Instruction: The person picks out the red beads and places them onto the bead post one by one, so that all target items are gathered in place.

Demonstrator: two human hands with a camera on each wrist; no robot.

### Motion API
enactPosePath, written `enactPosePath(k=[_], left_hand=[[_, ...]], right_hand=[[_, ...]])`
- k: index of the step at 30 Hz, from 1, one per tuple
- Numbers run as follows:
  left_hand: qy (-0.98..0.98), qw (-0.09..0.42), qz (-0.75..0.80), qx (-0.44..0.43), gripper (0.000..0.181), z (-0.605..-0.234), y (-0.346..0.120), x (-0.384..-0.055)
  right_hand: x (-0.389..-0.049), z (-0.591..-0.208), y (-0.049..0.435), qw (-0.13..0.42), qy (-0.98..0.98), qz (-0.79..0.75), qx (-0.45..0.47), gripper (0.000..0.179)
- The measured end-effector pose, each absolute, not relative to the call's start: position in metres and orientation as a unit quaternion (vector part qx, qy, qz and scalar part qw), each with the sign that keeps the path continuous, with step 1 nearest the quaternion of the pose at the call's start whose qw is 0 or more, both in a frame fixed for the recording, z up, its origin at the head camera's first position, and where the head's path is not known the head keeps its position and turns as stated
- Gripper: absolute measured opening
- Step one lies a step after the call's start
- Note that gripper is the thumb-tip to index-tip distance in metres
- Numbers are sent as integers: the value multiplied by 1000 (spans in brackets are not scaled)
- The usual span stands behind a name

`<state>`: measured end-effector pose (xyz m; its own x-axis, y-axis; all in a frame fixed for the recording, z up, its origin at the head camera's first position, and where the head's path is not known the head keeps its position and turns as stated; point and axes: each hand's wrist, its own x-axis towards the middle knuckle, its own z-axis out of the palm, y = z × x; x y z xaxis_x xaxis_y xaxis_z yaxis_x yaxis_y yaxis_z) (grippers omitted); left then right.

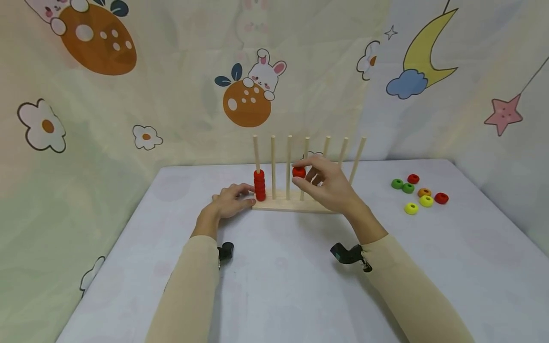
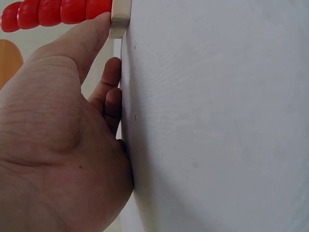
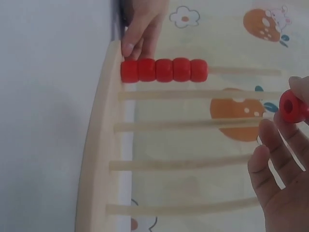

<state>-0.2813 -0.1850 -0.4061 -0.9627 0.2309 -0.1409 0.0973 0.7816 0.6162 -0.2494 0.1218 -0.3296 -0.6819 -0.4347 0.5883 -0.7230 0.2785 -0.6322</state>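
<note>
My right hand pinches a red bead between thumb and fingertips, up among the rods of a wooden peg rack. In the right wrist view the hole of this red bead faces the rack, level with the rod tips. Several red beads are stacked on the leftmost rod; the other rods hold none. My left hand rests on the table at the rack's left end. Its thumb touches the end of the base beside the lowest bead, with the other fingers loosely bent behind.
Loose beads lie on the table to the right: green beads, yellow beads, an orange bead and red beads. Behind the white table hangs a printed cloth, close to the rack's back.
</note>
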Motion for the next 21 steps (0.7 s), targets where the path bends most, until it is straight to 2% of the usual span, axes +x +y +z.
enactPosePath(k=[21], left_hand=[[940, 111, 313, 82, 44, -407, -186, -283]], right_hand=[[-253, -312, 74, 177, -752, 486, 409, 30]])
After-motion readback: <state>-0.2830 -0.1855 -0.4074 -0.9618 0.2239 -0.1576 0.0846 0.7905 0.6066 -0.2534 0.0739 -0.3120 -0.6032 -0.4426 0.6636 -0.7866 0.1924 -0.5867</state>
